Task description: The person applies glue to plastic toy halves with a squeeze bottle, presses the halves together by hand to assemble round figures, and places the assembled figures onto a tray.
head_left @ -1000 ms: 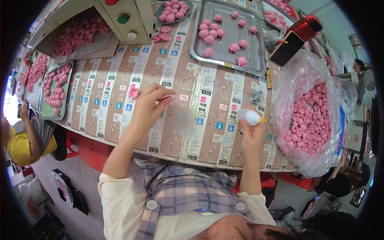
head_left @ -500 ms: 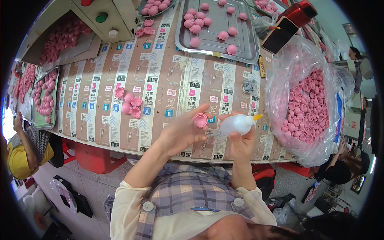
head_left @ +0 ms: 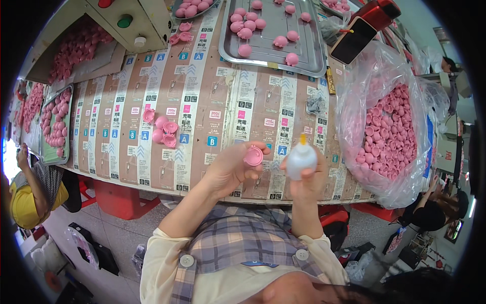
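The worktop [head_left: 223, 111] is lit brightly and fairly evenly, with only soft shadows cast on it. At the far left rim a patch is washed out to white, and a thin bright streak is seen at the right rim. The hollow of the machine [head_left: 147, 25] is left dim. Sheen is returned by the metal tray [head_left: 310, 45] and pale glints by the clear plastic bag [head_left: 350, 116]. The bottle [head_left: 302, 162] is softened by blur. Straight edges are bowed toward the rim, and the corners are lost in black.
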The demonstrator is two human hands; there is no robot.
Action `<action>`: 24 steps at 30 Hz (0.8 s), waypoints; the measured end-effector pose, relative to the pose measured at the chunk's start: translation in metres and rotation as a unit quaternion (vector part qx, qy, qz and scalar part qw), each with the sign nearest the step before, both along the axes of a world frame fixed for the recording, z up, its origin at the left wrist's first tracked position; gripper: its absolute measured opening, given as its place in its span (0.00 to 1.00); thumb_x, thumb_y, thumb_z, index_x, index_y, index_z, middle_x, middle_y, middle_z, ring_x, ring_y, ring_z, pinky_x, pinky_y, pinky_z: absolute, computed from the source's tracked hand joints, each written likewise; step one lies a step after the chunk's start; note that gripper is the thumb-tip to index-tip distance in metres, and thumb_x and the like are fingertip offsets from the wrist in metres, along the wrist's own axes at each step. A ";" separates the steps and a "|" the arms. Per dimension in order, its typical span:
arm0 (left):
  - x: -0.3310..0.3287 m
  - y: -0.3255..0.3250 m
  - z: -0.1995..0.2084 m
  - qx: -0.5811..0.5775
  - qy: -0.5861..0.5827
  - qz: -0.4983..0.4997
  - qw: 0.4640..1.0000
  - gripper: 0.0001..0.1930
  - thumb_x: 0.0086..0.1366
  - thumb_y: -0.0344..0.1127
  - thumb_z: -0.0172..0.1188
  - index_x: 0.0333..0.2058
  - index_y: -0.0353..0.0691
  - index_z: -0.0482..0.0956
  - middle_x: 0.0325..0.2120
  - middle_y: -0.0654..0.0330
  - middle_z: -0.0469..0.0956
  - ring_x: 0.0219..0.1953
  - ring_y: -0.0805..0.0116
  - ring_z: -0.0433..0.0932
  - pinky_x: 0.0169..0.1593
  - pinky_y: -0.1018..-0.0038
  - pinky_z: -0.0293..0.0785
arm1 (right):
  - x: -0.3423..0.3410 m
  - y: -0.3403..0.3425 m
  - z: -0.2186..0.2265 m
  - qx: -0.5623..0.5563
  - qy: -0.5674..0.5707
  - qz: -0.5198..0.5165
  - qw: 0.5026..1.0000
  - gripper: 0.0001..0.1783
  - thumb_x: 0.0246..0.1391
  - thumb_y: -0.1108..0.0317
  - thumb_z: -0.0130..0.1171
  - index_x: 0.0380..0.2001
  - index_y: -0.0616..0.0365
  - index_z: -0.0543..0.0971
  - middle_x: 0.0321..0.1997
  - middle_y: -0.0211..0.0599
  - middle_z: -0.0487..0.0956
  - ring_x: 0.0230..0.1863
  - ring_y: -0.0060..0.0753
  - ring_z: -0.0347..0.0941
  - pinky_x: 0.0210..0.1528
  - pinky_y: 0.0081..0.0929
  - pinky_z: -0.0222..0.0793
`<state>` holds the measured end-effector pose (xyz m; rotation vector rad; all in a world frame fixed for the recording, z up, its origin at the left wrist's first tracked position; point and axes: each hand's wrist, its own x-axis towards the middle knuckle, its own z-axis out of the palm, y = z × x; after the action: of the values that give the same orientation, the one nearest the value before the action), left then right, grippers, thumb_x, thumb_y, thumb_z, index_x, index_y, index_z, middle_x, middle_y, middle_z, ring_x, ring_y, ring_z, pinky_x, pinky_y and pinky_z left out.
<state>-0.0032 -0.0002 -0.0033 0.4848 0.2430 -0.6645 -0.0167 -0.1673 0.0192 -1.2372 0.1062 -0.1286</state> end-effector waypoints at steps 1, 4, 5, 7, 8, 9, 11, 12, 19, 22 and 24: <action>0.000 0.000 0.000 -0.003 0.001 -0.003 1.000 0.21 0.59 0.41 0.50 0.45 0.33 0.62 0.36 0.54 0.70 0.27 0.75 0.71 0.30 0.80 0.72 | -0.001 0.003 -0.002 0.028 0.017 0.051 0.998 0.35 0.36 0.48 0.62 0.39 0.65 0.66 0.31 0.39 0.72 0.24 0.30 0.71 0.22 0.20 0.67; 0.000 -0.004 0.003 0.088 -0.051 -0.019 0.995 0.19 0.58 0.40 0.49 0.45 0.33 0.64 0.34 0.56 0.71 0.27 0.75 0.71 0.29 0.81 0.71 | -0.002 0.010 -0.009 0.027 0.038 0.082 0.995 0.31 0.37 0.52 0.63 0.38 0.65 0.67 0.32 0.39 0.73 0.29 0.30 0.73 0.25 0.23 0.68; 0.000 -0.003 0.001 0.089 -0.051 -0.019 0.995 0.19 0.58 0.40 0.49 0.45 0.33 0.64 0.34 0.56 0.71 0.27 0.75 0.71 0.29 0.81 0.71 | -0.002 0.016 0.000 0.077 0.036 0.088 0.992 0.25 0.41 0.63 0.63 0.40 0.64 0.67 0.34 0.34 0.73 0.35 0.22 0.70 0.37 0.17 0.65; 0.000 0.000 -0.004 0.068 -0.116 -0.023 0.991 0.19 0.60 0.41 0.49 0.46 0.37 0.65 0.35 0.59 0.72 0.28 0.73 0.73 0.32 0.77 0.74 | -0.001 0.019 -0.002 0.047 0.034 0.092 0.994 0.24 0.41 0.65 0.62 0.40 0.64 0.67 0.34 0.34 0.73 0.35 0.21 0.70 0.37 0.17 0.65; 0.000 -0.002 0.001 0.067 -0.116 -0.025 0.991 0.19 0.60 0.41 0.49 0.46 0.37 0.65 0.35 0.59 0.72 0.28 0.73 0.73 0.32 0.77 0.74 | -0.001 0.018 -0.003 0.016 0.032 0.092 0.995 0.23 0.41 0.66 0.62 0.40 0.63 0.67 0.35 0.34 0.73 0.35 0.21 0.69 0.38 0.17 0.65; -0.001 -0.005 0.011 0.102 -0.116 -0.017 0.988 0.21 0.58 0.39 0.50 0.47 0.33 0.64 0.34 0.58 0.71 0.28 0.75 0.71 0.31 0.79 0.71 | 0.000 0.017 -0.005 0.015 0.033 0.091 0.995 0.23 0.41 0.66 0.62 0.40 0.63 0.67 0.35 0.34 0.73 0.35 0.21 0.69 0.38 0.17 0.65; -0.001 -0.006 0.016 0.137 -0.116 -0.009 0.984 0.22 0.56 0.38 0.52 0.47 0.30 0.64 0.34 0.58 0.71 0.27 0.76 0.69 0.31 0.81 0.69 | 0.000 0.015 -0.007 -0.005 0.028 0.091 0.995 0.22 0.42 0.66 0.62 0.40 0.63 0.67 0.35 0.33 0.73 0.36 0.20 0.69 0.38 0.17 0.65; -0.001 -0.005 0.014 0.145 -0.119 -0.011 0.982 0.23 0.55 0.37 0.53 0.48 0.30 0.62 0.34 0.58 0.70 0.28 0.76 0.69 0.32 0.80 0.69 | 0.000 0.016 -0.005 -0.005 0.028 0.091 0.995 0.22 0.42 0.66 0.62 0.40 0.63 0.67 0.35 0.33 0.73 0.36 0.20 0.69 0.38 0.17 0.65; 0.004 0.004 0.000 -0.022 -0.046 -0.003 0.999 0.24 0.56 0.36 0.54 0.50 0.36 0.61 0.39 0.51 0.71 0.33 0.69 0.75 0.37 0.74 0.74 | -0.001 -0.001 0.000 -0.006 -0.006 -0.026 1.000 0.32 0.35 0.54 0.65 0.40 0.62 0.65 0.36 0.36 0.70 0.37 0.25 0.68 0.39 0.21 0.64; 0.002 0.004 -0.005 -0.049 -0.025 0.004 0.998 0.24 0.57 0.36 0.53 0.51 0.35 0.59 0.40 0.49 0.71 0.32 0.69 0.75 0.36 0.75 0.75 | 0.002 -0.010 0.013 -0.070 -0.068 -0.091 0.991 0.33 0.34 0.52 0.65 0.38 0.63 0.66 0.35 0.35 0.68 0.36 0.25 0.67 0.38 0.23 0.65; 0.004 0.002 0.005 -0.032 0.002 0.004 0.999 0.27 0.55 0.36 0.54 0.51 0.34 0.56 0.41 0.49 0.69 0.31 0.70 0.74 0.36 0.77 0.75 | 0.005 -0.010 0.019 -0.107 -0.087 -0.113 0.984 0.32 0.34 0.51 0.65 0.37 0.63 0.66 0.34 0.35 0.67 0.36 0.26 0.66 0.37 0.23 0.65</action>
<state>0.0005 0.0019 0.0014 0.4204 0.2274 -0.6638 -0.0117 -0.1769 0.0378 -1.4206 0.0811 -0.4544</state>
